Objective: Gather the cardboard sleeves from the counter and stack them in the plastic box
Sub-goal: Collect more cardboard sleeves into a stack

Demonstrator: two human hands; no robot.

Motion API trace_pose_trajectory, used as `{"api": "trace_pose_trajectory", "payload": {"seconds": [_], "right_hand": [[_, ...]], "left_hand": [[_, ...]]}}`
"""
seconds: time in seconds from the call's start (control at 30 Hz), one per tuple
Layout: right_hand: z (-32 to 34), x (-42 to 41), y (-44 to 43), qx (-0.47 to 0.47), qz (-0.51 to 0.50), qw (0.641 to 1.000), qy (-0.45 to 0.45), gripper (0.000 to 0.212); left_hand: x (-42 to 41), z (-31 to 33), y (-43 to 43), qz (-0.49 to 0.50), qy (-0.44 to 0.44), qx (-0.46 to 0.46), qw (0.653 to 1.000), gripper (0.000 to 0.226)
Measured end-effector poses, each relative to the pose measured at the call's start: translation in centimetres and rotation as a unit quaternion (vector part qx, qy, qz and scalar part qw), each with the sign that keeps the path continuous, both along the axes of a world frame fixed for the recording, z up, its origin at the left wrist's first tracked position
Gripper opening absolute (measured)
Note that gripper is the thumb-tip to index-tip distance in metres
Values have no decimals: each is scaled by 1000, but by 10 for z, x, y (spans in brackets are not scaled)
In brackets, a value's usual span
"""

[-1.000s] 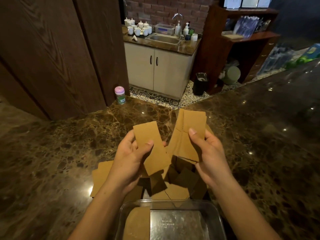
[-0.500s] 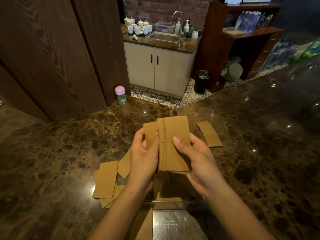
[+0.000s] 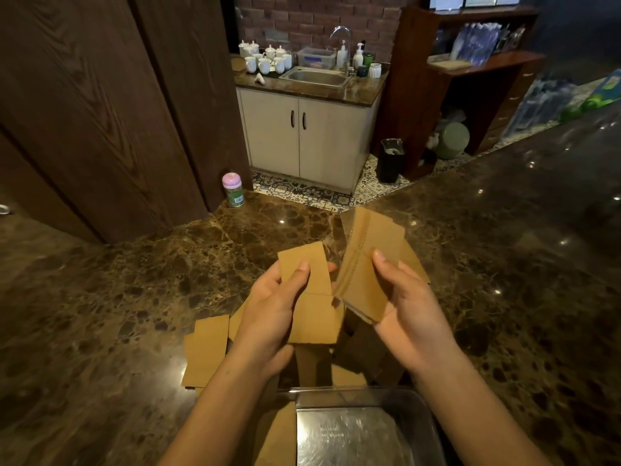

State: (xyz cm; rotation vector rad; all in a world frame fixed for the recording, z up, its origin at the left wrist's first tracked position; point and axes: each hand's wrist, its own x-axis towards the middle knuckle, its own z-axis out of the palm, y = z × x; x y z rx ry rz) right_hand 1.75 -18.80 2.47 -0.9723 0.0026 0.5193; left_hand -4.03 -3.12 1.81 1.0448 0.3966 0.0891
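Observation:
My left hand point(image 3: 272, 311) pinches a flat brown cardboard sleeve point(image 3: 311, 297), thumb on top. My right hand point(image 3: 408, 307) holds a small stack of sleeves point(image 3: 366, 264), tilted up and fanned a little at its edge. Both are held above the dark marble counter point(image 3: 134, 314). Several loose sleeves point(image 3: 205, 351) lie on the counter under and left of my hands. The clear plastic box point(image 3: 413, 412) sits at the near edge below my wrists, with a sleeve point(image 3: 279, 435) lying in its left side.
A pink-capped bottle point(image 3: 233, 190) stands at the counter's far edge by a dark wooden panel point(image 3: 100, 112). Beyond are a sink cabinet point(image 3: 309, 136) with white cups, a black bin point(image 3: 391, 159) and wooden shelves point(image 3: 470, 62).
Half a second ago the single sleeve and the stack were pressed together in front of me. Now my hands have drawn apart, one sleeve in the left, the stack in the right.

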Motion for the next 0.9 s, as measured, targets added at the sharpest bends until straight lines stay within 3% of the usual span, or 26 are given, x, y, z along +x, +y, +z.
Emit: {"api": "trace_pose_trajectory", "payload": {"seconds": [0.13,0.23,0.33,0.43,0.6,0.73,0.8,0.9], "right_hand": [[3,-1,0,-18,3,1000,-24,35],[4,-4,2,-73,14,995,-68,29],[2,-6,5,-158,43,978,-131,26],[-4,-14,14,-233,81,950,-192,31],[-15,-24,33,-375,99,855,-344,69],[-11,-19,21,-360,133,829,-407,98],[-8,-14,12,-382,203,777,-458,97],[-9,-9,9,-416,226,702,-532,82]], "left_hand": [[-2,3,5,-11,-45,-33,998,35],[-3,1,7,-25,-58,19,998,49],[-2,4,3,-24,-65,43,997,34],[-3,4,-5,-38,-65,8,997,33],[0,1,-13,-46,-65,-84,993,36],[1,2,2,-41,-73,-104,991,36],[2,-1,10,-46,-37,-110,992,31],[1,-7,15,-92,-3,-151,984,50]]}}
